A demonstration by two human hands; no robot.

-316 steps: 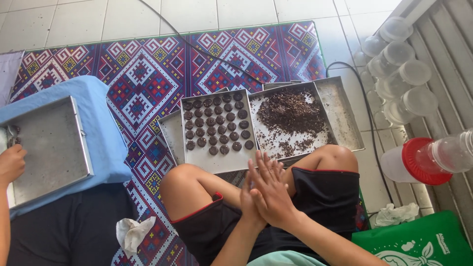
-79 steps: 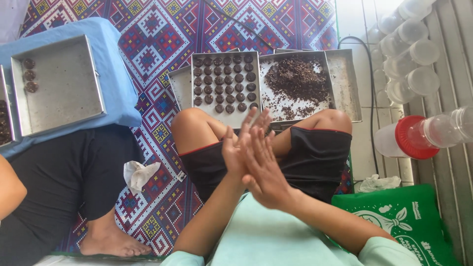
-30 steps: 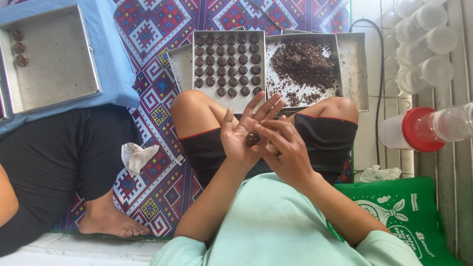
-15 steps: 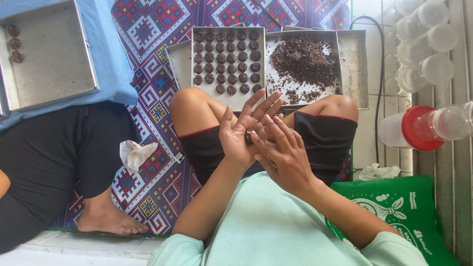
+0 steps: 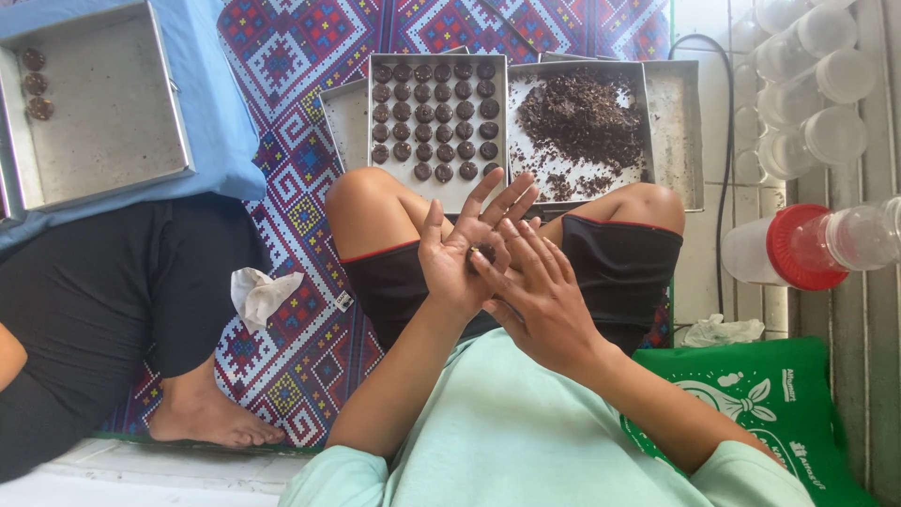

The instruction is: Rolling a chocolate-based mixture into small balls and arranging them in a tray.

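Bright even daylight, soft shadows, sharp focus, slight edge distortion.

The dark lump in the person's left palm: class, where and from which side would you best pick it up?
Pinch the dark lump across its rounded sides, coming from above the open left hand. It sits exposed in the palm, fingers spread, with the right hand fingertips already on it.

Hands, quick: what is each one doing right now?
Left hand: open, palm up, a small dark ball resting on it.
Right hand: open, fingers pressing on the ball.
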